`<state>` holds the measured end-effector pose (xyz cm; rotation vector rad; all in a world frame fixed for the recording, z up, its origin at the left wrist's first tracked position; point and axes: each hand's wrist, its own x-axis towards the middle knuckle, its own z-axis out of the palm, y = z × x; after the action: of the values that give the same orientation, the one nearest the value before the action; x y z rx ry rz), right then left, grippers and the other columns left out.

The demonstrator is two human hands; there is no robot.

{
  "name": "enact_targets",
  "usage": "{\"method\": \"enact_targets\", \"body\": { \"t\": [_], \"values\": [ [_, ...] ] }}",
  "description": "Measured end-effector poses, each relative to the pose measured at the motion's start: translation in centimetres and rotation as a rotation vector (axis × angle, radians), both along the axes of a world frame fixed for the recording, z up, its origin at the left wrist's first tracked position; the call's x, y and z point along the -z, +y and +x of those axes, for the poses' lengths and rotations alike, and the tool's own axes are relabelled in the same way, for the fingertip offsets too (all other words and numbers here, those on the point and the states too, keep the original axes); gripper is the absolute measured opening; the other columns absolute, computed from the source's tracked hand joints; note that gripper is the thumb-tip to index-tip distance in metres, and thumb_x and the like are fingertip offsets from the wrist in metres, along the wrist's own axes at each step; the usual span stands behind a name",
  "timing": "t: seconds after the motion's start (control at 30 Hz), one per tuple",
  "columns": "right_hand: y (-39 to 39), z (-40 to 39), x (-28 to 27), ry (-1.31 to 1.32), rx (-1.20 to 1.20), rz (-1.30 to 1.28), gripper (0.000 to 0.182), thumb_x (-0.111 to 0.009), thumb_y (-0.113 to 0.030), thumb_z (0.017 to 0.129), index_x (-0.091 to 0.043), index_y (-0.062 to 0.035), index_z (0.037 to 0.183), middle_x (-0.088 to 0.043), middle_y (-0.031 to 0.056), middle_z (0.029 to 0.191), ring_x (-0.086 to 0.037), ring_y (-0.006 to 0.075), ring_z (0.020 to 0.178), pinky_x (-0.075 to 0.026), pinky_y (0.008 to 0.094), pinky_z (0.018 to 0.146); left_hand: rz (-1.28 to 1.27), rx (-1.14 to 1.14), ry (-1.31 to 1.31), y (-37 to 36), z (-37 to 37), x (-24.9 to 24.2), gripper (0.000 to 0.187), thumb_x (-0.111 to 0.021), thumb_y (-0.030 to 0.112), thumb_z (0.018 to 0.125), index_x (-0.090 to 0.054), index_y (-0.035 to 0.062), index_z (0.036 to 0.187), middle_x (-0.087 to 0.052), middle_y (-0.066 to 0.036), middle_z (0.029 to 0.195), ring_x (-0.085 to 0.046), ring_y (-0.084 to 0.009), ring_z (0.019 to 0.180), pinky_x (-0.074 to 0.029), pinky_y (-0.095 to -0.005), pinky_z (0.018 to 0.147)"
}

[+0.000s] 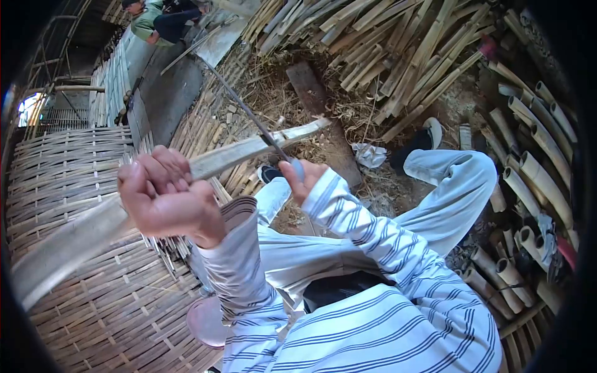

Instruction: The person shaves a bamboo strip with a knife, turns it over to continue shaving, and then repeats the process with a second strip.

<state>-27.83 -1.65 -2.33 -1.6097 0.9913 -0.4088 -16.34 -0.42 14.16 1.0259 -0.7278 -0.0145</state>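
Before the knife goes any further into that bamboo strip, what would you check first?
1. Left hand closed firmly round the bamboo strip: ok.
2. Right hand gripping the knife handle: ok.
3. Blade meeting the strip beyond the left hand's fingers: ok.
4. Blade edge seated in the split: cannot tell.
5. Legs below the strip's far end, possibly in the blade's way: cannot tell.
6. Other person well away: ok.

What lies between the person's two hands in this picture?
In the head view, a flat bamboo strip spans from the left hand toward the right hand, whose knife blade crosses it.
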Motion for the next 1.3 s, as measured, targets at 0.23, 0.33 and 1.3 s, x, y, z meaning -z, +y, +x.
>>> {"method": "enact_targets", "body": {
  "t": [0.23,0.33,1.3],
  "values": [
    [-0.3,-1.9,-7.3,0.034,-0.122,-0.016,0.047,-0.041,-0.045,0.094,-0.059,-0.0038,0.083,-0.06,0.0207,0.067,-0.061,0.0399,0.069,-0.049,0.0443,0.061,0.046,-0.022,-0.038,-0.4,-1.4,0.2,0.029,-0.035,0.008,0.082,-0.025,0.014,0.056,-0.02,0.002,0.046,-0.017,-0.0066,0.039,-0.018,-0.0228,0.037],
    [-0.8,-1.0,2.3,-0.102,-0.028,0.007,0.042,-0.036,-0.038,0.097,-0.061,-0.0046,0.09,-0.062,0.0176,0.073,-0.061,0.0373,0.072,-0.049,0.0445,0.064,0.043,-0.05,-0.064,-0.5,-1.0,0.0,0.029,-0.035,0.009,0.082,-0.024,0.0146,0.056,-0.019,0.003,0.047,-0.016,-0.0067,0.039,-0.018,-0.0228,0.037],
    [-0.9,-1.5,-2.6,-0.102,-0.04,-0.05,0.047,-0.041,-0.044,0.094,-0.06,-0.0036,0.082,-0.061,0.0193,0.07,-0.061,0.038,0.071,-0.048,0.0434,0.064,0.05,0.033,-0.08,0.0,-1.7,0.0,0.029,-0.037,0.01,0.082,-0.023,0.0156,0.057,-0.02,0.003,0.044,-0.015,-0.0066,0.035,-0.018,-0.0222,0.034]
  ]
}}
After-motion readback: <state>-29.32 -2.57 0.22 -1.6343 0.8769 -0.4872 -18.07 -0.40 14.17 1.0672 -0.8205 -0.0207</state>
